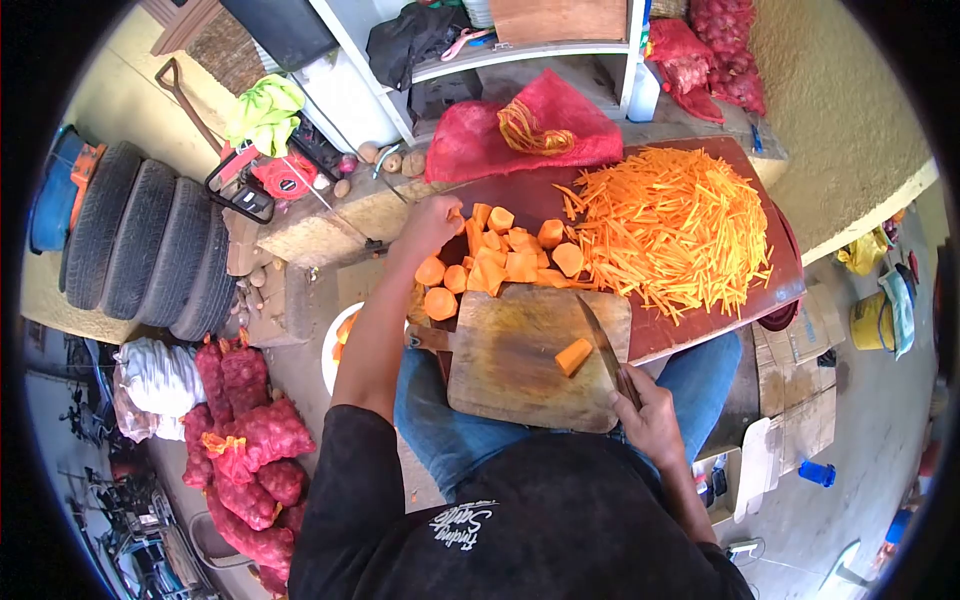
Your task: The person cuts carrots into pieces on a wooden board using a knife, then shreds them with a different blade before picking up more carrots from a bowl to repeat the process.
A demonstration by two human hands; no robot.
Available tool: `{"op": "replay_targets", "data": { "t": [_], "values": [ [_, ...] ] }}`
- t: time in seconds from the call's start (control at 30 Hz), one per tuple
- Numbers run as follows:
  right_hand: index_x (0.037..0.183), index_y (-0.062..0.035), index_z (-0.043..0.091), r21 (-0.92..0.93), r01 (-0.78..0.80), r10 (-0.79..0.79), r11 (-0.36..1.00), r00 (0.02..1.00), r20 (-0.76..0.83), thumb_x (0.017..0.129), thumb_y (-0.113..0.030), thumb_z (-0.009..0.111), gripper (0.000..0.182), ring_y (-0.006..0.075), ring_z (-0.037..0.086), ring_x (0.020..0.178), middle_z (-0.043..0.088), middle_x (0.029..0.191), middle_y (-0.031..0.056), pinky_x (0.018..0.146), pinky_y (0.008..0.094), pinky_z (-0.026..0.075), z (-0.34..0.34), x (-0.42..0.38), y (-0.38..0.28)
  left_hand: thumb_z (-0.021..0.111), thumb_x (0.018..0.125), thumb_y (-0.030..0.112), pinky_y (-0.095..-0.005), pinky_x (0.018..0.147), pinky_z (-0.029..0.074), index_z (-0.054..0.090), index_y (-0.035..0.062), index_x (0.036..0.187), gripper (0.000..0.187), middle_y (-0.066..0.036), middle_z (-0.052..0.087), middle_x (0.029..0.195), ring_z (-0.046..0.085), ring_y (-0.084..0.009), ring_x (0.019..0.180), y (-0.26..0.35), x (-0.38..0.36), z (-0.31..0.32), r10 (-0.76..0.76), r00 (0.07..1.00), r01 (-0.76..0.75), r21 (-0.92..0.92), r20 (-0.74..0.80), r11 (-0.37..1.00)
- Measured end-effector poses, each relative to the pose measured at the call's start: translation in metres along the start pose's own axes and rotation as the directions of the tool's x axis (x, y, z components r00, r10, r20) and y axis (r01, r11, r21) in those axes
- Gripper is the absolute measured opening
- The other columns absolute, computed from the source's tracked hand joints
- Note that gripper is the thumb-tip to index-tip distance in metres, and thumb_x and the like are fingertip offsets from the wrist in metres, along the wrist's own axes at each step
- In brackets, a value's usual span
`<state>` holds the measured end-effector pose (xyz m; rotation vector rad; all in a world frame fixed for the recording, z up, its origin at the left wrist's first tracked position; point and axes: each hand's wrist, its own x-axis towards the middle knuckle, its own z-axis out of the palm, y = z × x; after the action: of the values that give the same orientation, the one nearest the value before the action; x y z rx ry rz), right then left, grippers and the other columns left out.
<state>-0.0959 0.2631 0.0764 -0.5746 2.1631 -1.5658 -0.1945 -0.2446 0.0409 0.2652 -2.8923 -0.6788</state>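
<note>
My right hand (648, 418) grips the dark handle of a kitchen knife (602, 343), its blade pointing away from me over the right side of a worn wooden cutting board (500, 350). One cut carrot piece (573, 356) lies on the board, left of the blade. At the far left edge of the pile of carrot chunks (521, 266), my left hand (430, 232) is closed on a carrot chunk (457, 220), partly hidden by the fingers. Right of the chunks rises a big heap of carrot sticks (680, 230).
The reddish-brown table (785, 285) carries the carrots; the board overlaps its near edge above my lap. A red mesh sack (460, 145) lies behind. A white container (331, 350) with carrot pieces stands left, partly behind my arm. Filled red sacks (265, 435) and tyres (140, 240) are farther left.
</note>
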Motion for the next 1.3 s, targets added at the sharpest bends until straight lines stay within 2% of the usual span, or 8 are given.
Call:
{"op": "replay_targets", "data": {
  "t": [0.13,0.43,0.53,0.87,1.07,1.13,1.2,1.3],
  "values": [
    [0.138,0.0099,0.062,-0.040,0.033,-0.033,0.999,0.999,-0.021,0.102,-0.004,0.075,0.041,0.0193,0.072,0.094,0.074,0.104,0.0201,0.088,0.0342,0.058,-0.003,-0.004,0.004,0.079,0.092,0.013,-0.0559,0.110,0.053,0.079,0.0012,0.120,0.031,-0.024,0.082,0.111,0.076,-0.0420,0.111,-0.008,-0.001,-0.003,0.093,0.995,-0.079,0.287,-0.037,0.955],
    [0.141,0.0099,0.062,-0.117,0.068,-0.068,0.991,0.998,0.006,0.102,-0.004,0.075,0.043,0.0191,0.074,0.097,0.077,0.109,0.0222,0.089,0.0353,0.059,-0.005,-0.001,-0.004,0.086,0.096,0.025,-0.0472,0.093,0.059,0.076,0.0007,0.134,0.047,-0.022,0.077,0.124,0.077,-0.0393,0.107,-0.006,-0.040,-0.007,-0.056,0.943,0.028,-0.091,-0.327,0.995],
    [0.141,0.0106,0.062,-0.089,0.054,-0.055,0.995,0.998,-0.017,0.102,-0.004,0.075,0.044,0.0201,0.074,0.100,0.077,0.111,0.0227,0.092,0.0356,0.058,-0.002,-0.003,0.001,0.086,0.099,0.033,-0.0396,0.084,0.060,0.075,-0.0042,0.135,0.052,-0.020,0.078,0.123,0.078,-0.0301,0.102,-0.028,-0.056,0.009,-0.370,0.885,0.271,-0.336,-0.281,0.902],
    [0.140,0.0127,0.061,-0.086,0.042,-0.039,0.995,0.999,0.032,0.103,-0.002,0.074,0.042,0.0197,0.076,0.105,0.078,0.111,0.0219,0.092,0.0349,0.059,-0.002,-0.001,-0.001,0.072,0.112,0.047,-0.0310,0.103,0.052,0.063,-0.0079,0.150,0.067,-0.008,0.074,0.126,0.066,-0.0143,0.114,-0.007,-0.086,0.045,-0.562,0.790,0.205,-0.758,-0.246,0.619],
    [0.142,0.0122,0.062,-0.068,0.019,-0.018,0.997,1.000,0.009,0.104,-0.003,0.073,0.042,0.0198,0.076,0.108,0.079,0.118,0.0234,0.096,0.0354,0.059,-0.004,-0.004,0.003,0.084,0.100,0.044,-0.0448,0.104,0.050,0.070,-0.0042,0.135,0.060,-0.018,0.071,0.127,0.063,-0.0352,0.124,0.016,-0.097,0.048,-0.281,0.730,0.137,-0.269,-0.623,0.953],
    [0.142,0.0123,0.062,-0.070,-0.060,0.061,0.996,0.998,0.007,0.105,-0.005,0.073,0.042,0.0208,0.077,0.111,0.080,0.120,0.0244,0.097,0.0356,0.059,-0.006,-0.004,0.000,0.088,0.096,0.038,-0.0453,0.101,0.051,0.073,-0.0004,0.128,0.052,-0.018,0.071,0.119,0.064,-0.0353,0.120,0.070,-0.112,0.034,-0.112,0.810,0.067,-0.099,-0.576,0.993],
    [0.141,0.0122,0.062,-0.047,-0.011,0.010,0.999,0.999,-0.035,0.104,-0.005,0.074,0.042,0.0214,0.077,0.109,0.080,0.118,0.0240,0.097,0.0362,0.059,-0.005,-0.002,0.016,0.091,0.088,0.033,-0.0485,0.099,0.051,0.075,0.0025,0.117,0.045,-0.017,0.068,0.111,0.064,-0.0368,0.115,0.136,-0.135,0.040,-0.080,0.962,-0.050,-0.458,-0.260,0.888],
    [0.140,0.0120,0.063,-0.034,-0.074,0.072,0.997,0.996,-0.047,0.104,-0.005,0.074,0.042,0.0218,0.077,0.108,0.081,0.115,0.0239,0.096,0.0367,0.059,-0.006,0.003,0.019,0.089,0.087,0.028,-0.0521,0.092,0.054,0.074,0.0024,0.114,0.040,-0.019,0.069,0.110,0.068,-0.0417,0.104,0.201,-0.163,0.051,0.256,0.967,-0.252,-0.219,-0.010,0.943]
  ]
}}
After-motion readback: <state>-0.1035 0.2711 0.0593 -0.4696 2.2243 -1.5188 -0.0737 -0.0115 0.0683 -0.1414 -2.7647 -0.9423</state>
